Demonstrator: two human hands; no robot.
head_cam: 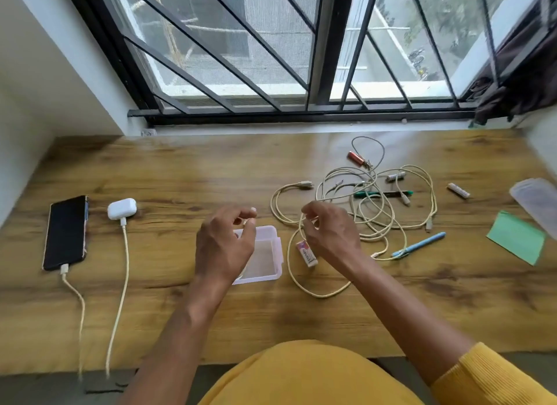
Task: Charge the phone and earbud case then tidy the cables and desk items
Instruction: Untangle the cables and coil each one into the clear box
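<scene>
One cable inside right grip

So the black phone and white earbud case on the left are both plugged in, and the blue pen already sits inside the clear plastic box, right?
Not quite. The head view shows the blue pen lying on the wooden desk right of the cable tangle, not inside the clear plastic box. The black phone and white earbud case are both plugged in.

A home desk by a window — wooden desktop, barred window, dark curtain bunched at right.
</scene>
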